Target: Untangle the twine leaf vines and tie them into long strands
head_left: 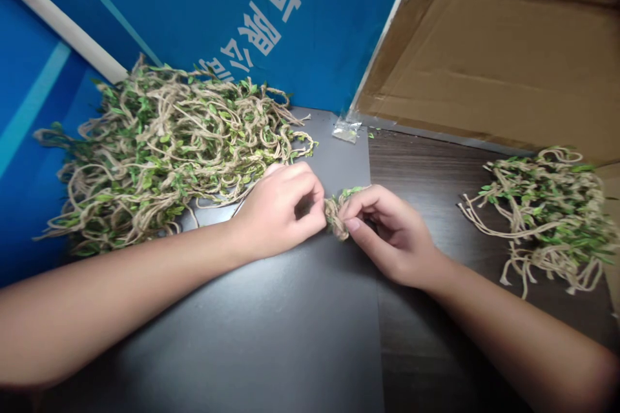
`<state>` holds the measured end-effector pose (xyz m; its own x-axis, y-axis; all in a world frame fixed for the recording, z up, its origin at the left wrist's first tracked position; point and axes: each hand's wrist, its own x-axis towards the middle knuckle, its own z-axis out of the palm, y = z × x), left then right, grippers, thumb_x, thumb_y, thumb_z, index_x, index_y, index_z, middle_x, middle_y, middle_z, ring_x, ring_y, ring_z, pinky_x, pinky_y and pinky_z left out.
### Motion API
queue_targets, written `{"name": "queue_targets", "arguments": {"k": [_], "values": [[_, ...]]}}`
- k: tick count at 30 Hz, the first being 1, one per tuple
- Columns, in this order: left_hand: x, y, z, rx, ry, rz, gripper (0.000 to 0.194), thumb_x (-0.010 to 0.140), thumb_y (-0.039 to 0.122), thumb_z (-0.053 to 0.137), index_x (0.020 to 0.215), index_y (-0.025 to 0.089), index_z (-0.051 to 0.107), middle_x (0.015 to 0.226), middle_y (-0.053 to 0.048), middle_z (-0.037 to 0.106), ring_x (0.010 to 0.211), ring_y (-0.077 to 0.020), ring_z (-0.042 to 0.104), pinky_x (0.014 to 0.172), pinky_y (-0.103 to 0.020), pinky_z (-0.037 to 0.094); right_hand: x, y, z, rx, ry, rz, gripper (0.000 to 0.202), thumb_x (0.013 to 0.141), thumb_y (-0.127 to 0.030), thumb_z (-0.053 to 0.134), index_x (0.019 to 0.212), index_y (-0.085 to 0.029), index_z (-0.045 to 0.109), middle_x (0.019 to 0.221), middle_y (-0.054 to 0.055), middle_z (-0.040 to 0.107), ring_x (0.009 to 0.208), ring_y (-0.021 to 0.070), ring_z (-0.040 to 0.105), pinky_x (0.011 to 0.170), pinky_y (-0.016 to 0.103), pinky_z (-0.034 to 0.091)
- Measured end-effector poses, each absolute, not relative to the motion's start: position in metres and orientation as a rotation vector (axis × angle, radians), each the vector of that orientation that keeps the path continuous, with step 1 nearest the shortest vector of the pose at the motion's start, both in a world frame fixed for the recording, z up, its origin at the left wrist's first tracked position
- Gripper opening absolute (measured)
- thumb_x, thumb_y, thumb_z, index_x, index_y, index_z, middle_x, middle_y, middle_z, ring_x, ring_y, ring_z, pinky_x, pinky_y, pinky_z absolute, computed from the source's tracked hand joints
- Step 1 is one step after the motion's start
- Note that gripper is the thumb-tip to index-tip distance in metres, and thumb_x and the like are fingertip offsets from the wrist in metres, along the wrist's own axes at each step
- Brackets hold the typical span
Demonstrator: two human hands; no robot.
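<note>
Between my two hands is a small bundle of braided jute twine with green leaves (335,218), held just above the grey table surface. My left hand (283,210) pinches its left side, thumb and forefinger curled together. From the other side my right hand (387,232) grips the bundle between thumb and fingertips. Part of the bundle is hidden behind the fingers. Behind my left hand lies a large tangled heap of leafy twine (194,142). A smaller pile of leafy twine bundles (552,213) sits to the right, beyond my right forearm.
A cardboard box (494,71) stands at the back right. A blue printed panel (194,6) rises behind the heap, with a pale pole (62,22) slanting across it. A small clear plastic packet (346,131) lies by the box corner. Grey sheet (271,335) meets dark wood-grain tabletop (426,348).
</note>
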<state>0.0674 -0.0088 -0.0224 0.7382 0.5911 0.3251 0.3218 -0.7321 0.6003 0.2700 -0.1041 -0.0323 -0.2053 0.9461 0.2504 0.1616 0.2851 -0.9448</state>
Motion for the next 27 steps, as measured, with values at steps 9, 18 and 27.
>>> {"name": "queue_targets", "arguments": {"k": [9,18,27], "values": [[0.0662,-0.0097,-0.0205,2.431,0.713,0.765,0.011,0.09,0.016,0.059,0.079,0.017,0.06,0.08,-0.001,0.058,0.079,-0.0163,0.054,0.079,-0.033,0.04,0.2678,-0.1011,-0.031,-1.342,-1.852,0.494,0.015,0.099,-0.027,0.064,0.087,-0.019,0.06,0.071,-0.003,0.055,0.061,0.0089,0.044,0.062,0.026,0.036],[0.0665,-0.0097,-0.0202,2.406,0.753,0.782,0.01,0.088,0.015,0.057,0.078,0.017,0.058,0.082,-0.001,0.058,0.08,-0.0165,0.054,0.078,-0.032,0.039,0.2723,-0.0994,-0.0327,-1.31,-2.019,0.526,0.031,0.102,-0.043,0.06,0.084,-0.019,0.057,0.075,-0.002,0.057,0.07,0.0125,0.053,0.071,0.029,0.039],[0.0665,-0.0092,-0.0194,2.406,0.778,0.782,0.009,0.087,0.015,0.056,0.079,0.017,0.059,0.083,-0.001,0.059,0.081,-0.0168,0.054,0.079,-0.033,0.039,0.2686,-0.107,-0.0347,-1.447,-2.086,0.025,0.028,0.1,-0.046,0.063,0.098,-0.019,0.06,0.077,0.0,0.064,0.069,0.0146,0.057,0.065,0.03,0.039]]}}
